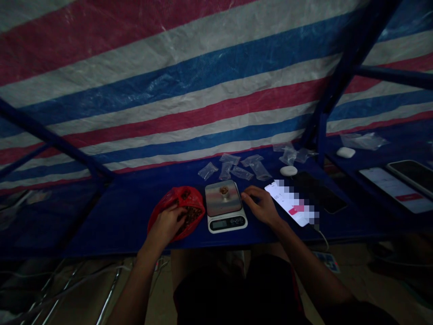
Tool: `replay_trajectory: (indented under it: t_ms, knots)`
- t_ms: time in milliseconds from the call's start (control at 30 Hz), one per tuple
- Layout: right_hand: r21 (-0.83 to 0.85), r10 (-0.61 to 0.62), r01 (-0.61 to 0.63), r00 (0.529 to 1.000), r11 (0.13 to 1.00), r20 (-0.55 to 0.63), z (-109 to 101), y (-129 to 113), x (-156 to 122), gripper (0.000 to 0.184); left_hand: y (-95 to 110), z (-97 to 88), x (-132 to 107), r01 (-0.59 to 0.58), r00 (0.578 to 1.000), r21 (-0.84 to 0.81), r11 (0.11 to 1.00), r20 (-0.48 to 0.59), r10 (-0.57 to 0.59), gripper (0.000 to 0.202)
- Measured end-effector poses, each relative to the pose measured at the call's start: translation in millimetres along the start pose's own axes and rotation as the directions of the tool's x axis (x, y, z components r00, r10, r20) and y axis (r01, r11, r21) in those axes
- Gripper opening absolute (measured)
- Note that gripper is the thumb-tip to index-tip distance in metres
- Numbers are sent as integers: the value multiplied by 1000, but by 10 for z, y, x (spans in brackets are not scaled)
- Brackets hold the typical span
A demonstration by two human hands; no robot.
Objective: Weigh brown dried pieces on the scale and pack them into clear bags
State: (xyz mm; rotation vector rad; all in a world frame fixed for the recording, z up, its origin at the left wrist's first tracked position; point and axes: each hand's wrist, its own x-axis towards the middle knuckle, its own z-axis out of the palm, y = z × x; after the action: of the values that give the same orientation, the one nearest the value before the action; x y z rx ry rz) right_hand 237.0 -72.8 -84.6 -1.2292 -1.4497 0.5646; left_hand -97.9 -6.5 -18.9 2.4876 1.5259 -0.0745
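The red bag [163,198] lies with its mouth wide, which gives the left hand [168,222] room among the brown pieces [193,215]. Its fingers are bent downward; whether they grip any piece, I cannot tell. The scale [216,206] stands between both hands, probably for easy reach, with its display toward the person. A small brown heap [224,192] sits on its plate. The right hand [263,204] rests just beside, fingers curled; I cannot tell if it holds something. Clear packets [241,173] lie behind the scale, away from the hands.
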Motion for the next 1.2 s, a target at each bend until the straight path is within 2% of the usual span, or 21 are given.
replay_trajectory:
  t_ms: [100,200,367,467,567,633,733,833,933,1000,1100,1200]
  knots:
    - [6,4,-4,1000,1000,1,1,3,0,33,-55,74,9,-65,997,-38,997,-46,64,38]
    - [1,19,-19,1000,1000,-6,1,3,-4,33,-68,97,17,-107,992,-52,993,-67,104,33]
    - [-21,25,-25,1000,999,-5,-1,12,-9,34,-132,88,41,-84,994,-98,992,-82,76,29]
    - [-32,30,-30,1000,999,-3,-5,17,-11,36,-215,60,22,-89,993,-194,977,-88,73,27]
    - [-47,28,-28,1000,998,0,-12,17,-14,35,-219,-51,-57,-97,993,-317,943,-97,69,26]
    - [-55,30,-30,1000,998,-4,-17,13,-14,34,-127,-184,-111,-95,992,-379,921,-118,54,27]
    - [-58,41,-41,999,997,-4,-17,-2,-10,33,165,-417,-85,-145,980,-429,891,-187,70,27]
    - [-64,58,-58,998,996,1,-13,-13,-7,35,543,-562,144,-301,946,-433,850,-247,209,24]
    - [-79,70,-71,997,994,-11,-16,-5,-9,37,846,-537,490,-416,905,-390,821,-263,334,22]
    - [-87,72,-74,997,993,-19,-23,10,-12,37,961,-453,696,-450,891,-348,822,-237,387,21]
    - [-85,70,-72,997,994,-29,-30,26,-12,38,1020,-324,873,-478,878,-309,822,-194,437,21]
    - [-80,73,-76,997,994,-39,-29,20,-8,38,1014,-273,900,-502,865,-305,809,-182,468,23]
